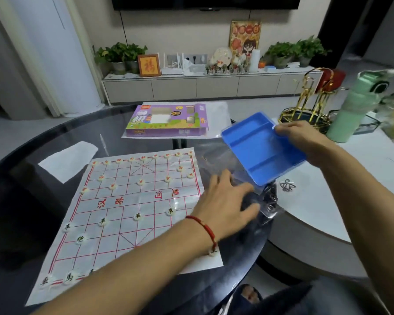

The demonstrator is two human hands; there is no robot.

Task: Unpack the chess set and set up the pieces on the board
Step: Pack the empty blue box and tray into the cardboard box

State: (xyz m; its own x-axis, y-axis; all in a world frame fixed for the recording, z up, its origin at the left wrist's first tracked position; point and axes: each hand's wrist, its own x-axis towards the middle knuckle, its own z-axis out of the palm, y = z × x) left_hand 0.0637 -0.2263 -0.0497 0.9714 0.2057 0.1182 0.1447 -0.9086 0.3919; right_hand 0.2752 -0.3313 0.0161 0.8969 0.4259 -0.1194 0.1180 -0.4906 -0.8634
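In the head view we see the paper board (132, 210) lying flat on the dark round table (32, 155), printed with a red grid. Red-marked pieces (141, 182) stand along its far rows and black-marked pieces (137, 216) along its near rows; part of the nearest row is hidden behind the left forearm. The right hand (305, 142) grips the blue tray (259, 146) at its far right edge, fingers curled over the rim, and holds it tilted above the table's right edge, just beyond the board's right side. The tray's compartments show no pieces inside. The left hand (228, 201) reaches across the board's right margin with fingers spread and largely straight, pressing down on a clear plastic bag (266, 203) that lies below the tray; it curls round nothing we can see. The purple chess box (168, 120) rests on a white sheet (216, 114) at the far side of the table, well apart from the board. A green bottle (355, 105) stands at the right.
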